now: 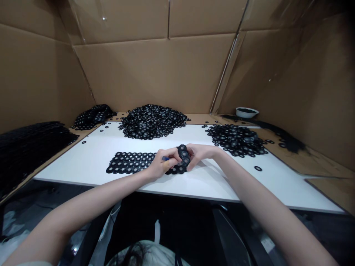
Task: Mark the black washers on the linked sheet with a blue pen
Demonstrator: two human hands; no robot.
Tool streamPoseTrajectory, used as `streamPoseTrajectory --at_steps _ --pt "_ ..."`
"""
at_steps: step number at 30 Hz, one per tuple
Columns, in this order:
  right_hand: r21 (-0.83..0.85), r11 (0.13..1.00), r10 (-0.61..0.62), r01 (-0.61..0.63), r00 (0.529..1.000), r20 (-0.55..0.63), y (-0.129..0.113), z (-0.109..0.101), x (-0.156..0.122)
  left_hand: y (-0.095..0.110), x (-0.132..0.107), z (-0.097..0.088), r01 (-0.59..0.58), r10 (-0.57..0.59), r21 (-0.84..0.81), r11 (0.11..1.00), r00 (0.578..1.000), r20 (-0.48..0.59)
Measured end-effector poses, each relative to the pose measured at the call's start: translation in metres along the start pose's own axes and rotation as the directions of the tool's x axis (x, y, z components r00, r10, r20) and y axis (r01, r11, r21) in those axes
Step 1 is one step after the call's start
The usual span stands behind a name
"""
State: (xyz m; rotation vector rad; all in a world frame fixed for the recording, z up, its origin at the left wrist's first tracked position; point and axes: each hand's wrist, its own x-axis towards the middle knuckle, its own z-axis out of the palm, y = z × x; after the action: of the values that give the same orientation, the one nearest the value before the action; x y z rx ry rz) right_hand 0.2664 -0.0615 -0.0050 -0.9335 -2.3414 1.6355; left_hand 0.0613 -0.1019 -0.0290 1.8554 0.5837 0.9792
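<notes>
A black sheet of joined rubber rings lies flat on the white board. Its right end is bent upward between my two hands. My left hand is closed on that end from the left, with something small and blue showing at its fingers. My right hand is closed on the raised part of the sheet from the right, thumb and fingers pinching the rings.
A big heap of loose black rings sits at the back centre, a smaller heap at the right. Stacked ring sheets lie at the left and another pile at the back left. A white bowl stands far right. Cardboard walls surround the board.
</notes>
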Motion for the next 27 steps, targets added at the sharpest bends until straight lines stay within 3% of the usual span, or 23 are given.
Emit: streamPoseTrajectory --at_steps 14,27 --pt "-0.034 0.999 0.013 -0.014 1.0 -0.009 0.0012 -0.0007 0.0002 0.0015 -0.0002 0.0007 0.008 -0.011 0.087 0.996 0.999 0.03" --pt "-0.029 1.0 -0.002 0.003 1.0 0.008 -0.0008 0.0002 -0.0001 0.0006 0.001 -0.0001 0.029 -0.03 0.007 1.0 0.993 0.117"
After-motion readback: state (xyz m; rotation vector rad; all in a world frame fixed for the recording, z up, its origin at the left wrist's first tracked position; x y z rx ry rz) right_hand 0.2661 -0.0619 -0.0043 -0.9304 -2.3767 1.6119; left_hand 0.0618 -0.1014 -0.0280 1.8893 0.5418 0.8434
